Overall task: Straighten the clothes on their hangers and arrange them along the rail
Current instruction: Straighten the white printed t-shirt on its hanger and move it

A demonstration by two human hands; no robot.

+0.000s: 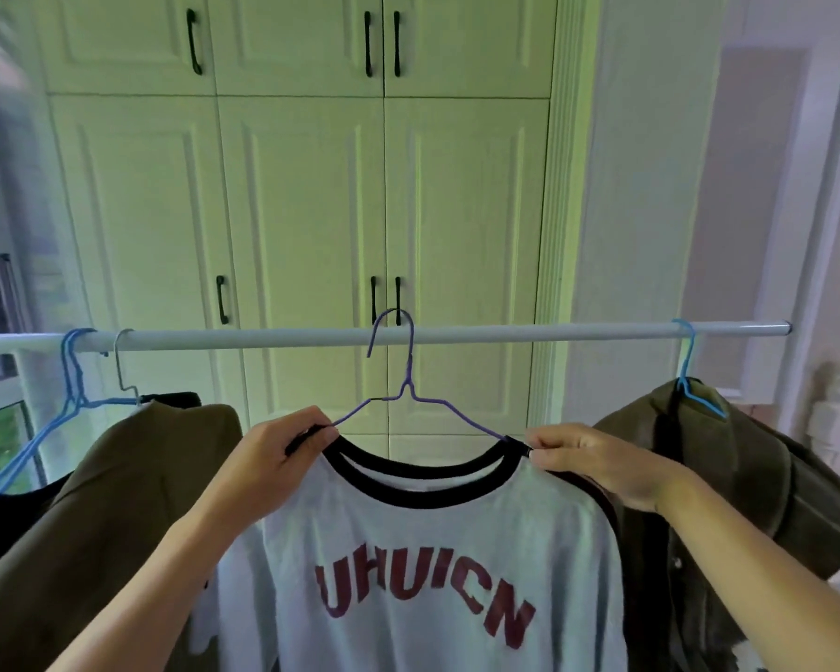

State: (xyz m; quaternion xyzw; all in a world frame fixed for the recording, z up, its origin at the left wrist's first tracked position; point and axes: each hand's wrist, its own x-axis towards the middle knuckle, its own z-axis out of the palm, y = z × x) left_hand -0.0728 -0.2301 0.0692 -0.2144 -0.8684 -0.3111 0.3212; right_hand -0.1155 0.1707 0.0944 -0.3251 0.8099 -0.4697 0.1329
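At frame centre, the left hand (282,446) and right hand (597,458) pinch the black collar of a white T-shirt (408,565) on a purple hanger (398,375) hooked over the rail (505,333). Its lower half is cut off below — the hanger's shoulders are hidden inside the fabric.

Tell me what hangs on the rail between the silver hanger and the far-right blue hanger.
Only the purple hanger carrying the white T-shirt, seen in the head view.
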